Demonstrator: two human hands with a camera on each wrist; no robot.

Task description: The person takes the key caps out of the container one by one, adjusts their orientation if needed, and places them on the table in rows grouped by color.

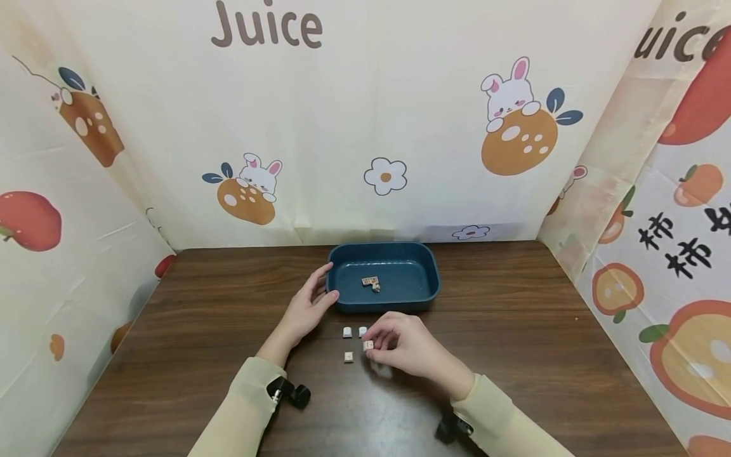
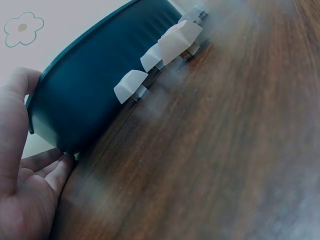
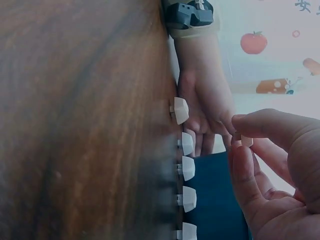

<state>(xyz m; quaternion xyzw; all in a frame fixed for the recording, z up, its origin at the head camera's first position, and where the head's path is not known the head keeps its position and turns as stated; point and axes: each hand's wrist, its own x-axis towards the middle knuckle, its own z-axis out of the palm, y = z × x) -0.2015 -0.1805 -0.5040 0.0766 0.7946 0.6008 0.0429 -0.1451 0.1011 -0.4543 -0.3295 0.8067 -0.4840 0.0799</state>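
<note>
My right hand [image 1: 402,343] pinches a small white keycap [image 1: 368,345] between thumb and fingertips, just above the table. Its pale side shows between the fingertips in the right wrist view. More keycaps stand on the table beside that hand: a front one [image 1: 348,357] and a back one [image 1: 347,332]. In the right wrist view they form a row, each keycap [image 3: 181,110] with a switch-like base under it. My left hand [image 1: 308,308] rests against the left end of a dark blue tray [image 1: 388,307], thumb at the rim, fingers extended along its side.
Inside the tray lie a few small brown, patterned pieces [image 1: 371,281]. The tray stands near the back edge of the dark wooden table [image 1: 531,355]. A printed cloth [image 1: 342,114] hangs behind the table and along both sides.
</note>
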